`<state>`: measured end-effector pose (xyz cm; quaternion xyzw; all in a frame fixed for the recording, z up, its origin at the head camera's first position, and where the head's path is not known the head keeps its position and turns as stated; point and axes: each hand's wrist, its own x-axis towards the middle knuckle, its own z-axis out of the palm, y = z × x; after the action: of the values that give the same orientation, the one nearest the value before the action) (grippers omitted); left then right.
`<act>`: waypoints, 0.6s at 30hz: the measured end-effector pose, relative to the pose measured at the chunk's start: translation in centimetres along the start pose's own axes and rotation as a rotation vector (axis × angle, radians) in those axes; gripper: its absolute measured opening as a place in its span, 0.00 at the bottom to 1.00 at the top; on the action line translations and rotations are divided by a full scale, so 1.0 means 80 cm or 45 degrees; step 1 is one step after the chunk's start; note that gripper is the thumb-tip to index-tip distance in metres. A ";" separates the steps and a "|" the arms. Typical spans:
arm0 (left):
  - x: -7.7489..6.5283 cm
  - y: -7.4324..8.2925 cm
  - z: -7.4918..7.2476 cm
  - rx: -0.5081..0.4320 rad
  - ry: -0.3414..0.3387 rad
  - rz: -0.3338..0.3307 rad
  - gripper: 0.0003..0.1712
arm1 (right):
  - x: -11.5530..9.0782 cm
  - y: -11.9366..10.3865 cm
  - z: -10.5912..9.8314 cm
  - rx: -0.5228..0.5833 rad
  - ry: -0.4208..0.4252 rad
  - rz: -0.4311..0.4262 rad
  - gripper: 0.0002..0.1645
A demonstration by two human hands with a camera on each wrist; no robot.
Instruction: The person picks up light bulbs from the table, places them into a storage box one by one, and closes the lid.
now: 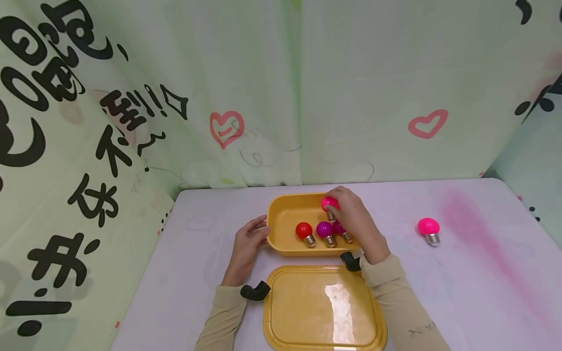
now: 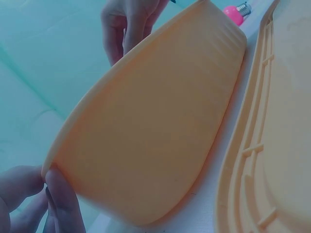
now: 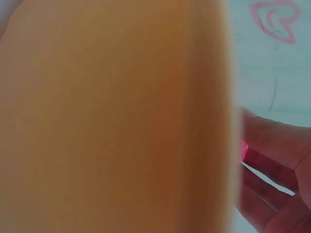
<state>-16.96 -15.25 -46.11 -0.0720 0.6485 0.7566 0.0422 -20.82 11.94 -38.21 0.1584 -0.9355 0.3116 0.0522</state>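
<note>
In the head view, your two hands are apart, one at each end of the yellow container (image 1: pixel 287 212), which sits at the centre of the frame on the white-covered table (image 1: pixel 197 243). Your left hand (image 1: pixel 247 248) pinches the container's left rim between thumb and fingers; the left wrist view confirms this grip at its lower left. Your right hand (image 1: pixel 354 217) holds a bright pink bulb (image 1: pixel 330 204) by its rounded head over the container's upper right part, with the metal base directed downward; you cannot tell whether that base touches anything. Inside the container, toward its lower edge, a red bulb (image 1: pixel 304 230) and a purple bulb (image 1: pixel 325 229) lie tilted, bases pointing to the lower right. A magenta bulb (image 1: pixel 338 227) lies just beside the purple one, partly covered by your right hand. A second pink bulb (image 1: pixel 428 226) lies on the table at the right of the frame, well apart from the container. The yellow lid (image 1: pixel 303 309) lies at the lower centre, just below the container, with a bright reflection on its surface. The right wrist view is mostly filled by the blurred container wall.
</note>
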 end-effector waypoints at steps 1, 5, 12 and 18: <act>0.000 0.000 0.000 -0.004 0.000 0.000 0.24 | 0.002 -0.001 0.000 -0.002 -0.009 0.005 0.15; 0.000 0.001 0.000 -0.011 -0.009 0.007 0.24 | 0.006 -0.003 0.004 -0.023 -0.036 0.011 0.16; -0.001 0.000 -0.001 -0.017 -0.009 0.004 0.24 | 0.010 -0.001 0.014 -0.093 -0.072 -0.002 0.15; 0.000 -0.001 -0.001 -0.011 -0.007 0.014 0.25 | 0.011 -0.001 0.021 -0.101 -0.075 -0.043 0.14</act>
<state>-16.93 -15.35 -46.22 -0.0664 0.6456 0.7598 0.0394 -21.61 10.65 -39.36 0.1811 -0.9454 0.2685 0.0361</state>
